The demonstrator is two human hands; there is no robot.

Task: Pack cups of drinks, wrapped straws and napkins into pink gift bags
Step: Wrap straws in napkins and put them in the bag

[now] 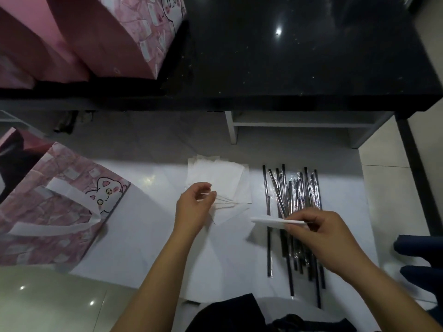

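A stack of white napkins (219, 174) lies on a white sheet (148, 212) spread on the floor. My left hand (194, 207) hovers over the stack's near edge, fingers curled and parted, pinching nothing I can make out. My right hand (321, 238) holds a folded white napkin (271, 221) edge-on above a pile of several black straws in clear wrappers (291, 202). A pink gift bag with a cat print and white handles (55, 207) lies on its side at the left, mouth toward the far left. No cups are in view.
Two more pink bags (100, 37) stand on a black glossy table (287, 56) at the back left. A white shelf (299, 123) sits under the table. Dark cloth (239, 315) lies at the bottom, and blue fabric (419, 259) at the right edge.
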